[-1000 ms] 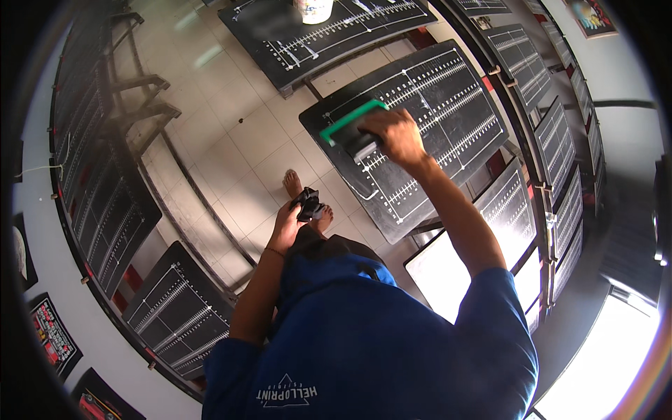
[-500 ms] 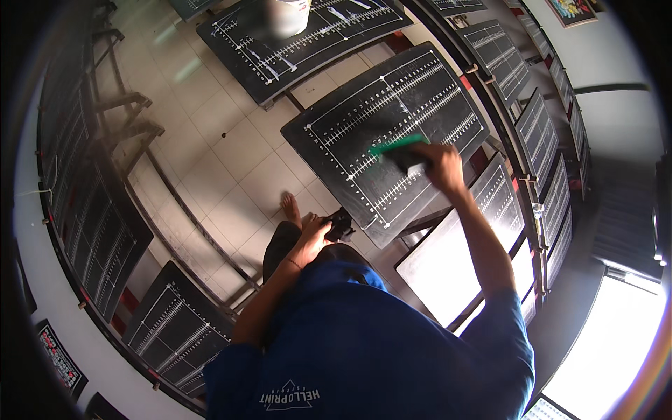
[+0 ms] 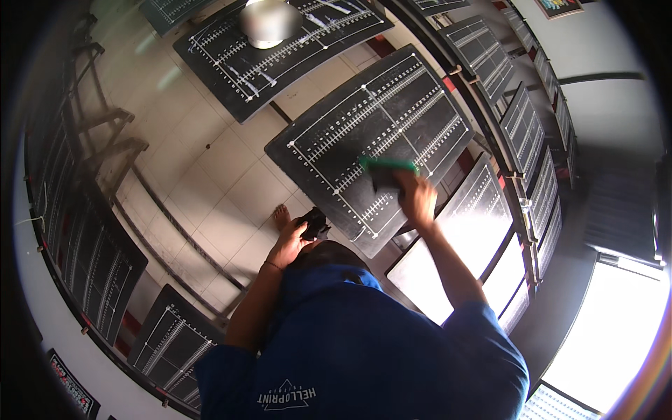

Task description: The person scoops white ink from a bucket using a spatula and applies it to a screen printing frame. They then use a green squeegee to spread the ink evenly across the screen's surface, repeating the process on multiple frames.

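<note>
My right hand (image 3: 418,201) is closed round a dark squeegee (image 3: 386,175) with a green edge, blurred by motion. It is over the near part of a black board (image 3: 329,143) marked with white lines, tick scales and dots. Whether the green edge touches the surface I cannot tell. Lower left, beside the board's near-left side, my left hand (image 3: 285,248) grips a bunched black item (image 3: 314,224). Its kind is not clear, and some fingers are hidden behind it.
A white bucket (image 3: 260,28) stands on another marked board (image 3: 231,77) at the far left, which has pale smears. A glare-lit board (image 3: 448,241) lies to the right. Metal rails (image 3: 171,224) cross the tiled floor on the left. More boards line both sides.
The squeegee in my right hand has moved nearer to me across the board. My left hand keeps the black item. The whole view has shifted slightly.
</note>
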Demonstrator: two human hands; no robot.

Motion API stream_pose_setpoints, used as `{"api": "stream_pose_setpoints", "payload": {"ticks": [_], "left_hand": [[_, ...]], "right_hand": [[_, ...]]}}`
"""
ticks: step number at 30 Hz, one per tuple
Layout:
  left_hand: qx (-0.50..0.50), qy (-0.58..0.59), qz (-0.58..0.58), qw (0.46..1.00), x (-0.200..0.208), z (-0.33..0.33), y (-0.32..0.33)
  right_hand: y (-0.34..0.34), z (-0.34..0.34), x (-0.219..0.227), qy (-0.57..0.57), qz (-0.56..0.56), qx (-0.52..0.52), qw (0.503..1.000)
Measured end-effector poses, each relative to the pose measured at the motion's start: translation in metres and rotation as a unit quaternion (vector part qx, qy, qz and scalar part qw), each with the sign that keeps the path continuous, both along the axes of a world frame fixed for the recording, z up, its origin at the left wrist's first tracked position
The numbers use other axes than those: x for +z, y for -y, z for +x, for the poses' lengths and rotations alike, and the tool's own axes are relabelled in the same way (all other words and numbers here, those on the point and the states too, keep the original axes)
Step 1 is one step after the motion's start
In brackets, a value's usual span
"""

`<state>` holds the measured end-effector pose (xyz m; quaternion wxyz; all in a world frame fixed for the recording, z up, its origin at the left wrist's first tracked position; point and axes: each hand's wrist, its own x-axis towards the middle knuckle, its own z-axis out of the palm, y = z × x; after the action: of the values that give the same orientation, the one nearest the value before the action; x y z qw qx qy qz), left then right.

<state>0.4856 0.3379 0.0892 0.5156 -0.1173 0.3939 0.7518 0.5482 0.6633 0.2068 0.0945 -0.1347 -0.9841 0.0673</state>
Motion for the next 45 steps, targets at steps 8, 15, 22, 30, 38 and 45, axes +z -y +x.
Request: {"api": "stream_pose_setpoints", "payload": {"ticks": [8, 15, 22, 30, 38, 45], "left_hand": [[-0.021, -0.025, -0.058, 0.998, 0.002, 0.035, -0.026], [-0.059, -0.304, -0.094, 0.946, 0.001, 0.111, -0.018], [0.016, -0.194, -0.095, 0.976, -0.009, 0.173, -0.028], [0.144, 0.023, -0.046, 0.988, -0.027, 0.185, -0.033], [0.182, -0.092, -0.045, 0.978, -0.039, 0.196, -0.037], [0.220, -0.071, -0.029, 0.972, -0.005, 0.182, -0.049]], "right_hand": [[-0.071, 0.012, 0.039, 0.098, 0.042, -0.084, 0.991], [-0.174, -0.058, 0.002, 0.039, 0.074, -0.128, 0.988], [0.017, 0.078, -0.003, 0.091, 0.044, 0.063, 0.993], [0.024, -0.010, 0.039, 0.056, -0.076, 0.188, 0.978], [0.063, -0.152, -0.004, 0.028, 0.036, 0.317, 0.947], [0.043, -0.032, 0.004, -0.025, -0.067, 0.412, 0.908]]}}
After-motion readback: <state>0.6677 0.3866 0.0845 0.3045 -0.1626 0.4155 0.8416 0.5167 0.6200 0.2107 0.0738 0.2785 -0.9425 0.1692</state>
